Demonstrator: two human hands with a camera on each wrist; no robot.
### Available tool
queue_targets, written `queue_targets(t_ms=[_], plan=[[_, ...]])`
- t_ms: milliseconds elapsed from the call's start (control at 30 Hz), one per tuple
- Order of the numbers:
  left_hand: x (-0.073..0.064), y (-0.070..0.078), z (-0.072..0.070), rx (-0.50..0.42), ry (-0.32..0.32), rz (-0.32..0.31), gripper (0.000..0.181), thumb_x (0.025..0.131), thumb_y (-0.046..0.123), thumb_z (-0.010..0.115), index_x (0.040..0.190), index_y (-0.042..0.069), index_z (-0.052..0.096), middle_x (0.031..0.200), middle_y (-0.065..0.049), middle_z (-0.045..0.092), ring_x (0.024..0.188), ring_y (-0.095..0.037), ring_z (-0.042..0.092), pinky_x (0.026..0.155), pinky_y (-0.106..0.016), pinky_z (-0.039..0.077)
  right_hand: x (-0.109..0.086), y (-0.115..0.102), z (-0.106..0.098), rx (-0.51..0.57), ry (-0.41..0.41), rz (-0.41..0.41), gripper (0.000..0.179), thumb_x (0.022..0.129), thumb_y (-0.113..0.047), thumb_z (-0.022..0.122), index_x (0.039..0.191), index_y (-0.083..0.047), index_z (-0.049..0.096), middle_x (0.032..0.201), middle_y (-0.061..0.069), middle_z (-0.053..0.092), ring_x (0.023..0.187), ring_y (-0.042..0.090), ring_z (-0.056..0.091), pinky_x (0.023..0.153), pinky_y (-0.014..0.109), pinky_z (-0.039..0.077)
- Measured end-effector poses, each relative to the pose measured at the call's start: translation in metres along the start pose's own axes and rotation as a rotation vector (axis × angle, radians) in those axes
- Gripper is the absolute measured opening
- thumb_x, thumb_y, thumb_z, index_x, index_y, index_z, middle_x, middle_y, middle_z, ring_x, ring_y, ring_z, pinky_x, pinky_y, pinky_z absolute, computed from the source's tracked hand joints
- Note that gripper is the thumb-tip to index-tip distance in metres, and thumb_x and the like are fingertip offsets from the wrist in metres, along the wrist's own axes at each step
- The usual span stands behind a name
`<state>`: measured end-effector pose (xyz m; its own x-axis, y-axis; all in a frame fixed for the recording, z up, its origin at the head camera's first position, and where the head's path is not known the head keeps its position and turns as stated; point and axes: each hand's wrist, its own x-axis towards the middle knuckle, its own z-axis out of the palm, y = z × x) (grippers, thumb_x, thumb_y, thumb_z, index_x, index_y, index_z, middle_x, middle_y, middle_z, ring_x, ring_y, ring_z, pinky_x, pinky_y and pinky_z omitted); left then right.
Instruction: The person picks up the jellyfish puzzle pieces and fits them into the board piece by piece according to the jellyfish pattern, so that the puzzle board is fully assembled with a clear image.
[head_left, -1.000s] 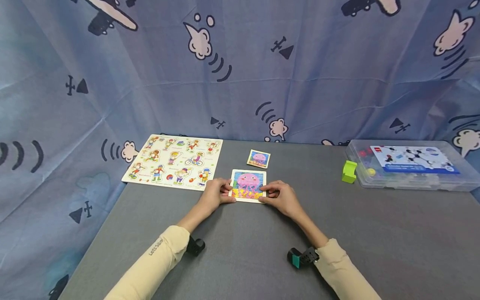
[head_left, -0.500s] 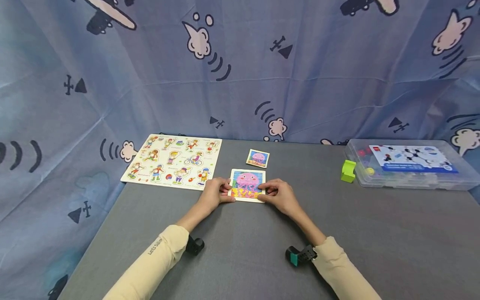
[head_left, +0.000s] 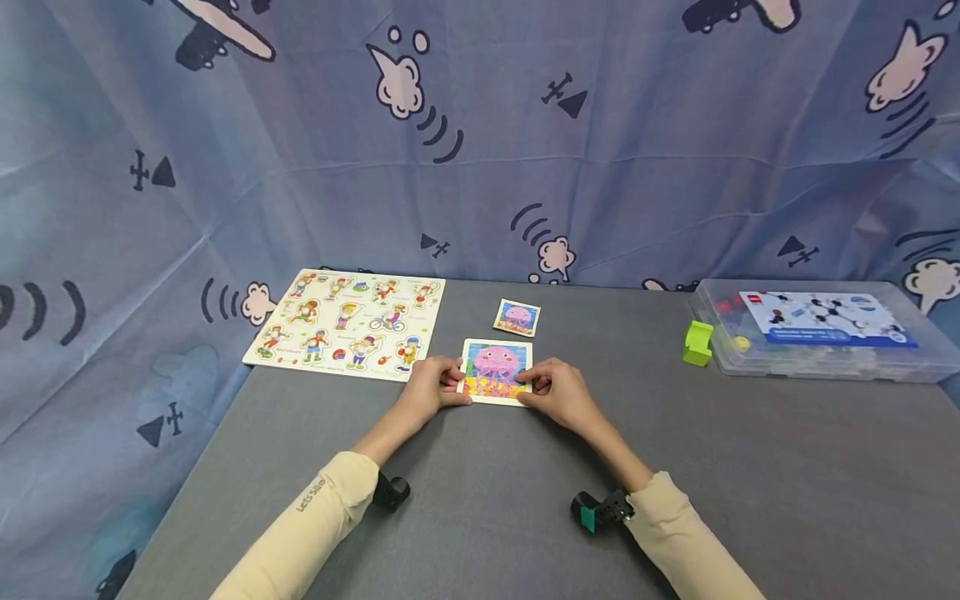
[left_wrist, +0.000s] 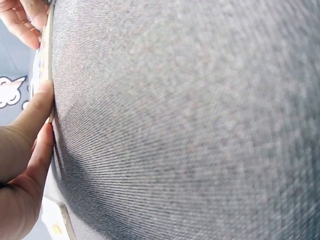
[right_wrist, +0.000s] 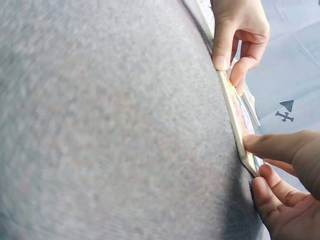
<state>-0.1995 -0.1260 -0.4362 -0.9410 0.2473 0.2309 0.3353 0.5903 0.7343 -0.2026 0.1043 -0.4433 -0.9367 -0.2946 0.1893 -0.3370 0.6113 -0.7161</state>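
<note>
A square jellyfish puzzle with a pale frame lies on the grey table in the middle of the head view. My left hand grips its left side, thumb at the near left corner. On the opposite side my right hand holds the right edge, thumb and index finger over the frame. Just behind it lies a smaller square card with a similar jellyfish picture. The left wrist view shows the puzzle's pale edge side-on; in the right wrist view the puzzle sits between both hands.
A large picture board of children at sports lies back left. At the back right stands a clear plastic case with a printed sheet, and a green block beside it. A patterned curtain hangs behind the table.
My right hand has shifted very slightly left, its index finger now reaching a little further over the puzzle's edge. The left hand and the puzzle stay in place.
</note>
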Motion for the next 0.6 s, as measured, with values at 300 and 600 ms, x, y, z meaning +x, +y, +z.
queue_targets(t_ms=[300, 600], plan=[[-0.002, -0.002, -0.001, -0.008, -0.014, -0.004, 0.030, 0.063, 0.001, 0.087, 0.083, -0.008, 0.066, 0.104, -0.023, 0.069, 0.085, -0.029, 0.069, 0.068, -0.035, 0.055, -0.002, 0.000, 0.006, 0.061, 0.054, -0.024, 0.014, 0.073, -0.005, 0.082, 0.085, -0.004, 0.076, 0.078, 0.007, 0.061, 0.067, 0.013, 0.052, 0.061, 0.023, 0.041], [-0.002, -0.003, -0.002, -0.002, -0.016, 0.005, 0.031, 0.062, 0.000, 0.087, 0.082, -0.008, 0.065, 0.092, -0.019, 0.070, 0.074, -0.025, 0.067, 0.065, -0.032, 0.054, 0.000, -0.002, 0.012, 0.020, 0.069, -0.060, 0.008, 0.073, -0.004, 0.081, 0.079, -0.005, 0.076, 0.075, 0.006, 0.058, 0.068, 0.017, 0.050, 0.061, 0.026, 0.037]])
